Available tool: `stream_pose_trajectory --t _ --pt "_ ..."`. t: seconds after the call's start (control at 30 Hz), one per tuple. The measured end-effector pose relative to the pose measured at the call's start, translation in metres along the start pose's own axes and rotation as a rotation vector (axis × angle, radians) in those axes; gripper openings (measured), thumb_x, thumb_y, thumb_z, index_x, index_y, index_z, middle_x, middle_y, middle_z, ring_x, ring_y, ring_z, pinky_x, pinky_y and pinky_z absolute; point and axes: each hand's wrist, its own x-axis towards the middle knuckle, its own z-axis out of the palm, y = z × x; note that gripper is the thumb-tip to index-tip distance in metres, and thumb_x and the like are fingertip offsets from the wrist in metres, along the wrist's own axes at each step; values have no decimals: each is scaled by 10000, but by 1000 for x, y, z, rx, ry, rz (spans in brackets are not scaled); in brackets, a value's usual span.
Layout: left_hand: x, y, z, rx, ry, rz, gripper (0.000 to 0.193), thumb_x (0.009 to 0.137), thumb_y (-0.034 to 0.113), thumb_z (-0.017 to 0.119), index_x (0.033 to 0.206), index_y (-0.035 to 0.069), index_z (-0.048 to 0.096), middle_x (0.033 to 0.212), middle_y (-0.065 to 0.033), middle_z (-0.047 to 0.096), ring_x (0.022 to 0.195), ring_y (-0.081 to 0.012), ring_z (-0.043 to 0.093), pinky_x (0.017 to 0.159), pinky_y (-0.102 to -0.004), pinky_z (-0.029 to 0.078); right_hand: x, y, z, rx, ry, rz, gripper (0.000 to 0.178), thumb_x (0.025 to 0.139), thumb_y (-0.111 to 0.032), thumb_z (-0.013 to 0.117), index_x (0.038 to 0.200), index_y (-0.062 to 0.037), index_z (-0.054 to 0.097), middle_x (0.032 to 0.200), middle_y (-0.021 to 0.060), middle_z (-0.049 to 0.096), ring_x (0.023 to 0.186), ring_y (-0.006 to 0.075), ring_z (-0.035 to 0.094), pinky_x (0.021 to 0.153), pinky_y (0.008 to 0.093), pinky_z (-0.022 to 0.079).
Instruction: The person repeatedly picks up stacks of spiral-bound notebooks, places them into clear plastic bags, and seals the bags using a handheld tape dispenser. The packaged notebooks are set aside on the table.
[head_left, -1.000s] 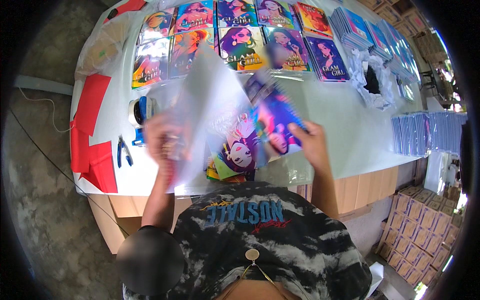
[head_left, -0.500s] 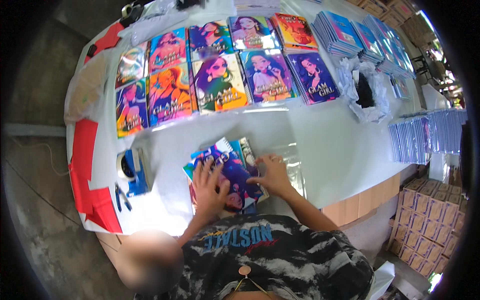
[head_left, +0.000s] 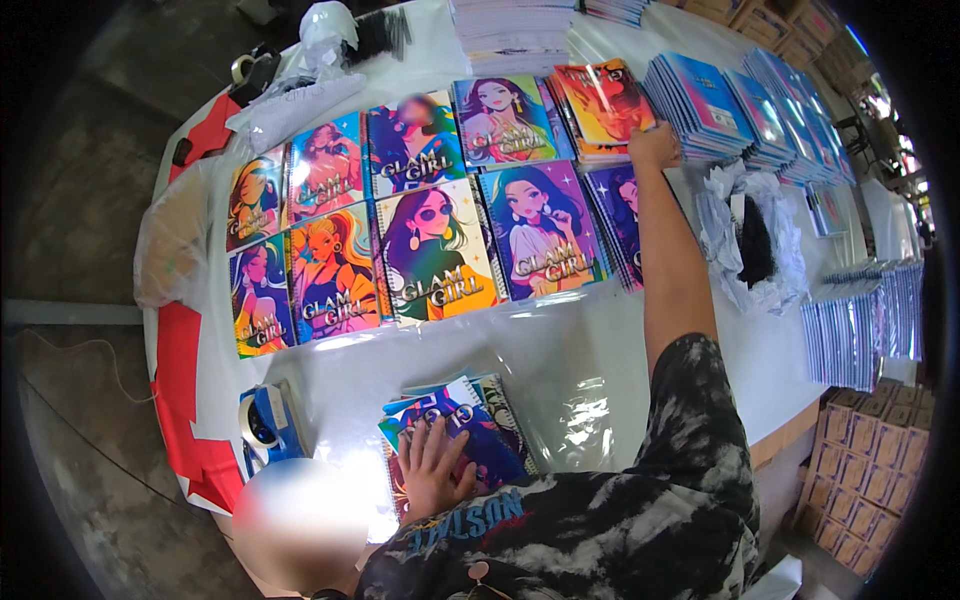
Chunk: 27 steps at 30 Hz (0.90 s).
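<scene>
"One pale tabletop in the head view, right?"

"Yes, partly under shiny clear plastic, with a grey concrete floor at left and stacked brown cartons at lower right."

"How many of each?"

"Ten notebook covers face up, two rows of five. One blue tape dispenser, and one crumpled white wrapping around something black. The blue notebook stacks overlap too much to count."

"And the hands?"

"The left hand lies flat, fingers spread, on a small notebook pile just before the shirt. The right hand reaches the near right corner of the orange notebook, at the far row's right end. I can't tell whether those fingers grip."

"Which way do they point?"

"The pile's top cover has its lettered end away from the person, long axis leaning left at the far end. The orange one's long axis also runs away, tipped slightly left."
</scene>
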Motion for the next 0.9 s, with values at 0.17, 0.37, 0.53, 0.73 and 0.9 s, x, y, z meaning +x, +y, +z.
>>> stream_pose_trajectory --t 0.17,0.37,0.53,0.73,0.9 --pt "-11 -7 -3 -95 -2 -13 484 770 334 619 1204 126 567 1389 -148 385 1319 -347 287 1069 -532 155 -119 -70 -112 823 -18 -648 213 723 -65 649 916 -43 562 846 119 611 769 275 598 675 356 474" --pt "-32 -34 -16 -598 385 -372 686 871 432 488 1366 -5 304 1425 -247 257 1350 -389 164 1083 -485 142 -321 -17 -312 538 -852 -1221 559 688 -386 720 1109 -48 574 1121 144 543 1017 271 533 877 385 412" --pt "-38 -57 -2 -637 62 -457 698 790 287 611 1325 -38 303 1273 -274 374 1204 -406 324 1024 -464 258 -407 71 -261 591 -1150 -114 783 754 -465 687 1263 64 415 1231 221 477 1144 261 473 975 382 354" --pt "-34 -64 -14 -842 34 -369 588 692 73 573 1230 -57 372 1107 -230 508 1056 -343 484 920 -426 392 -408 38 -264 764 -1482 255 509 754 -340 727 1079 24 583 941 109 644 841 162 617 750 313 492" --pt "-40 -55 -33 -1348 62 -486 612 698 79 640 1234 -44 373 1113 -158 531 987 -260 549 857 -362 457 -448 30 -291 947 -1264 59 565 635 -199 810 1093 -11 538 951 79 620 860 166 590 767 302 478"
